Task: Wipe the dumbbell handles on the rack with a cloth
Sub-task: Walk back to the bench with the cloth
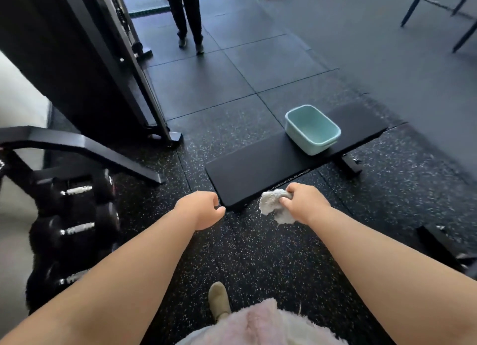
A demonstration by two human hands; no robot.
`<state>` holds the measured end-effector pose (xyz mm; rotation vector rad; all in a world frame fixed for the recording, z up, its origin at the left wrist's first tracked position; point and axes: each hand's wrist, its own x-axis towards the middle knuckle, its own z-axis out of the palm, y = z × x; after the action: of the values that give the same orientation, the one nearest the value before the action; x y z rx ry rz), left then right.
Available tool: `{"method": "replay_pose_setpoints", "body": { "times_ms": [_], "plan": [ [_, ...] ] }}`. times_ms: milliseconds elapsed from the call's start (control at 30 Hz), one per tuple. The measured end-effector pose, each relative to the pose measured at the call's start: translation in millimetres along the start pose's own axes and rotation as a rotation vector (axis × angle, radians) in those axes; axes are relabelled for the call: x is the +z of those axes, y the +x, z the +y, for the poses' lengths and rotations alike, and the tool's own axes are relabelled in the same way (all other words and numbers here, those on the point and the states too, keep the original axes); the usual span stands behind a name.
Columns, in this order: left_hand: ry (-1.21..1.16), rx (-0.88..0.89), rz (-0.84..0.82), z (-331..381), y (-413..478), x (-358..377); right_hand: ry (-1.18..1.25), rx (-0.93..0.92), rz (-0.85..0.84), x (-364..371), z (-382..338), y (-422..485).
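A: We start at the dumbbells [105, 187], stacked on the rack [85, 142] at our far left. We count three chrome handles [77, 190] showing, one above another, and nothing is touching any of them.

B: And the cloth [271, 205]? We find it well apart from them, bunched up white in the right hand [307, 206], out in front of us above the floor [258, 254].

A: Right, those fingers [291, 189] are pinched round the top of it, and the rest hangs loose below. The left hand [201, 210] holds nothing; its fingers [214, 197] are loosely curled, thumb forward.

B: So where do we stand on the job? We judge no wiping is under way now. Whether any handle has been done already, we cannot tell; the chrome looks alike on all three.

A: Agreed. Our view points away from the rack, toward the tabletop [258, 169] just beyond the hands, where a pale green basin [313, 147] sits near its far end.

B: We cannot tell whether there is water in it. What is left, as we read it: turn left, bring the cloth to the rack, and rub along each handle.

A: Further out, a dark machine [103, 60] stands behind the rack, and another person's legs [188, 22] are at the top.
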<state>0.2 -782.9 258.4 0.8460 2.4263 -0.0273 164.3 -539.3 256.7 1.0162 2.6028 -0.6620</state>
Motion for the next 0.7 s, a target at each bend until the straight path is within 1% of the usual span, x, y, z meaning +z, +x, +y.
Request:
{"method": "replay_pose_setpoints", "body": {
  "times_ms": [133,300,467,600,700],
  "plan": [
    [0.090,0.090,0.001,14.6,63.4,-40.1,0.078,0.097,0.035,-21.1,7.1,32.1],
    [0.149,0.190,0.006,54.8,123.7,-71.3,0.144,0.193,0.094,-43.0,34.8,57.8],
    [0.169,0.257,-0.012,118.3,170.5,-79.2,0.206,0.284,0.122,-66.4,84.3,89.8],
    [0.168,0.283,-0.019,174.5,211.3,-83.7,0.197,0.291,0.115,-88.4,131.5,125.8],
    [0.144,0.269,-0.002,219.2,244.4,-90.1,0.182,0.278,0.093,-114.1,168.9,159.8]
  ]
}}
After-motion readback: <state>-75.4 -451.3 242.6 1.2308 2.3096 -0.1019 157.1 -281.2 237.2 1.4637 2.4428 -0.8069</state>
